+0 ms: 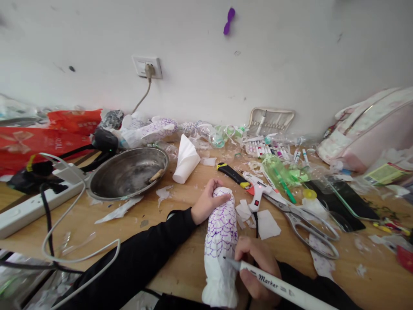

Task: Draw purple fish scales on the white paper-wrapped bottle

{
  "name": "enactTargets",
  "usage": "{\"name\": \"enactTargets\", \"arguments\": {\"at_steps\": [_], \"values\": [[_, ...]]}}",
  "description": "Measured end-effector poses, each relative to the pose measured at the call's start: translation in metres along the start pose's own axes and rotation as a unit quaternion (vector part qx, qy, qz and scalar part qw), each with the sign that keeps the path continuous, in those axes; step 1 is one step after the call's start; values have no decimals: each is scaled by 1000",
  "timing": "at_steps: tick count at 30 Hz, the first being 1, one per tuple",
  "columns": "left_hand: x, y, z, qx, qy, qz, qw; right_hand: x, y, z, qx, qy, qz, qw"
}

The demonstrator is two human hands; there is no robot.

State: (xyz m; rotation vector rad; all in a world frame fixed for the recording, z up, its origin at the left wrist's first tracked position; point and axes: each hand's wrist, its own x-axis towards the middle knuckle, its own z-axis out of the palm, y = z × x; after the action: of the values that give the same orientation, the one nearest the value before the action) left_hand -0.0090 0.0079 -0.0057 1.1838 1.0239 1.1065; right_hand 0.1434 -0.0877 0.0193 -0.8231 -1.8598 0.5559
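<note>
White plastic power strip (32,209) lies along the left edge of the wooden worktop (190,262), with a round, dull metal basin (119,176) beside it and a rolled white paper cone (186,161) next. The left hand (208,204) is clamped on the far end of a white, paper-covered bottle shape (221,245), which lies lengthwise at the middle of the near edge. Purple scale outlines cover its far and middle parts, seemingly well over half; the near end is bare, so that stretch appears left to draw. The right hand (258,265) is closed around a thick white marker (274,282), its dark nib at the border of the scales; contact is hard to tell. Farther right lie a white glue gun (258,193) and large grey-handled scissors (295,217).
</note>
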Motion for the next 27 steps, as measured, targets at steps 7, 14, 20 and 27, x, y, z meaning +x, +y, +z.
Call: {"name": "enactTargets", "arguments": {"at_steps": [7,14,20,27], "values": [[0,-1,1,6,9,7,1000,2,-2,0,-29,1,13,999],[0,-1,1,14,5,6,1000,1,0,-3,-15,4,12,1000],[0,-3,0,11,5,6,1000,-2,2,-2,6,-17,21,1000],[-1,-3,0,4,7,-7,1000,0,7,-5,26,-3,34,999]]}}
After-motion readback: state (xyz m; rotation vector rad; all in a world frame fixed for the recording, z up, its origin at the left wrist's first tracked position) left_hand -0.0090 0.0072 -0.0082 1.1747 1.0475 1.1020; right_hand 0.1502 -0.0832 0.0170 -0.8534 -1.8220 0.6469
